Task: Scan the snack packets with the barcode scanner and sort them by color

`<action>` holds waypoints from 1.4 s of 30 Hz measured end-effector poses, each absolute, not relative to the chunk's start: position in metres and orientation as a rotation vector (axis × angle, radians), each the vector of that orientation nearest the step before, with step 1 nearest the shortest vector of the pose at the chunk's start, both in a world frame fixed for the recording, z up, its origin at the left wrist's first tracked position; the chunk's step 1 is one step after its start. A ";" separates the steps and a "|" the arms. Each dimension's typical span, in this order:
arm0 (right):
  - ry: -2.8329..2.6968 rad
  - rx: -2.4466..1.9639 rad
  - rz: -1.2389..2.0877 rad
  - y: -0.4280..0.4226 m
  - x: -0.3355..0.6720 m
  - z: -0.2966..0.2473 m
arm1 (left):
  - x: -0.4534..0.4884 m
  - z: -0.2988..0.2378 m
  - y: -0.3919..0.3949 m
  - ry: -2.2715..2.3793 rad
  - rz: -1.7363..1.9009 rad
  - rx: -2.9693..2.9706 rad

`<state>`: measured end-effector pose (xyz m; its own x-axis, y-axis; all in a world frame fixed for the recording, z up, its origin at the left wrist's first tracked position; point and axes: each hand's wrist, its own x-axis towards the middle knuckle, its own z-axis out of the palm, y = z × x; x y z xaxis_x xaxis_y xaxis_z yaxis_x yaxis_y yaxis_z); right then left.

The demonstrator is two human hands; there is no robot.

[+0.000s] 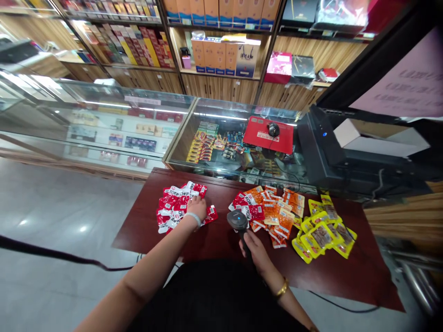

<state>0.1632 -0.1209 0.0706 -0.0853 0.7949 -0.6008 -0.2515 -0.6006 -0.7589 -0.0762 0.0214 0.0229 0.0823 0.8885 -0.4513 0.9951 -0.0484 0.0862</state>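
Observation:
My left hand (pixel 197 208) rests on a spread pile of red-and-white snack packets (pixel 168 201) at the left of the dark red table. Its fingers are bent down around a packet, with the fingertips partly hidden. In my right hand (pixel 255 251) is a black barcode scanner (pixel 237 220), gripped by its handle, a small blue light showing on top. The scanner's head is over the edge of a second group of red-and-white packets (pixel 254 212). Orange snack packets (pixel 285 223) lie just right of these, and yellow snack packets (pixel 320 237) are heaped farther right.
Beyond the table (pixel 216 246) stands a glass display counter (pixel 180 133) holding small goods. On its top are a red mat (pixel 254 131) with a black mouse (pixel 273 129), and a dark machine (pixel 318 143) carrying an open white box (pixel 380 136). A black cable (pixel 69 256) crosses at left.

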 end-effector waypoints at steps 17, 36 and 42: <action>-0.643 -1.405 1.788 -0.123 0.164 0.077 | -0.039 0.017 -0.013 1.596 -0.028 1.639; -0.646 -1.393 1.858 -0.123 0.152 0.074 | -0.093 0.024 0.008 2.164 0.234 1.479; -0.719 -1.411 1.886 -0.124 0.150 0.069 | -0.153 0.031 0.012 2.502 -0.080 1.384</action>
